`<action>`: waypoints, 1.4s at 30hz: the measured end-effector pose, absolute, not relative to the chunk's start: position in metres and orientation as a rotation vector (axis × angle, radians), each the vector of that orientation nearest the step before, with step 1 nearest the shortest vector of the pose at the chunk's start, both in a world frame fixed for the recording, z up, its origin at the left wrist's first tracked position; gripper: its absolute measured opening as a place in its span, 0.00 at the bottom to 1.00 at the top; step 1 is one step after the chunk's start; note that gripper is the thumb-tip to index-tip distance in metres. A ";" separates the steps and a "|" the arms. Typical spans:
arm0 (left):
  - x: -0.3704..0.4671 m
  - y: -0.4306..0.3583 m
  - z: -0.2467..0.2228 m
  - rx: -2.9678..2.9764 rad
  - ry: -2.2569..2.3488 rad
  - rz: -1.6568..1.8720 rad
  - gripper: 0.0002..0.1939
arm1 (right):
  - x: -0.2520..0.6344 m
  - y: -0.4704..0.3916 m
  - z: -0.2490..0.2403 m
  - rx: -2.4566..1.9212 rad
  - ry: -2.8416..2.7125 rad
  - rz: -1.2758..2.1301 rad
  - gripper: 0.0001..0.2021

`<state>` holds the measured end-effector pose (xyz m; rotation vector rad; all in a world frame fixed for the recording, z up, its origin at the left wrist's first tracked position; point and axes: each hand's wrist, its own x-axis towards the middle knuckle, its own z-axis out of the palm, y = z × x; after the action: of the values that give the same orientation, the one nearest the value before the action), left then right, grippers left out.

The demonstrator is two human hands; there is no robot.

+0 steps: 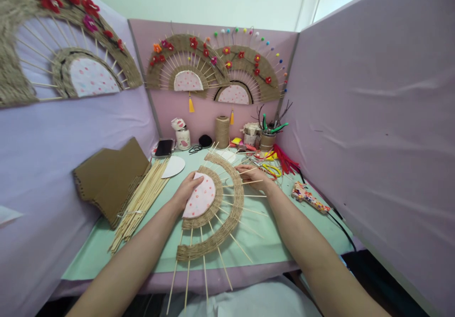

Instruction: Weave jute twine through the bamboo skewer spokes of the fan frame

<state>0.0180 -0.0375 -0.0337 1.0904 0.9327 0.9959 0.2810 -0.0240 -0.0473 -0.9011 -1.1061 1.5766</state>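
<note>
A half-round fan frame [236,198] of thin wooden sticks and woven twine is tilted over the green tabletop, its sticks fanning to the right and toward me. My left hand [187,189] is closed on its white, red-dotted centre, thumb on top and the other fingers hidden beneath. At the fan's upper right edge, my right hand [253,175] reaches in among the stick ends and the twine band; its fingers are partly hidden there, and what they pinch, if anything, is unclear. Twine runs loosely near the right fingers.
Wooden sticks [142,203] and brown cardboard [110,175] lie left. A patterned glue gun [309,197] with a cord rests right. Behind are a twine spool [222,132], yellow scissors [272,170], red strips [286,160] and a phone [164,148]. Finished fans [185,47] hang on the partitions.
</note>
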 end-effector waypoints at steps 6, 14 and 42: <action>0.017 -0.036 -0.035 1.098 0.935 1.007 0.17 | 0.285 -0.021 -0.046 -0.904 -1.122 1.524 0.13; 0.018 -0.036 -0.035 1.119 0.931 0.998 0.18 | 0.287 -0.022 -0.045 -0.877 -1.129 1.483 0.14; 0.017 -0.040 -0.025 1.124 1.067 1.023 0.16 | 0.298 -0.009 -0.049 -0.856 -0.948 1.086 0.08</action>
<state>0.0166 -0.0404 -0.0253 1.1239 1.0671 1.0235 0.2982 -0.0087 -0.0487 -0.8555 -0.9485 1.0863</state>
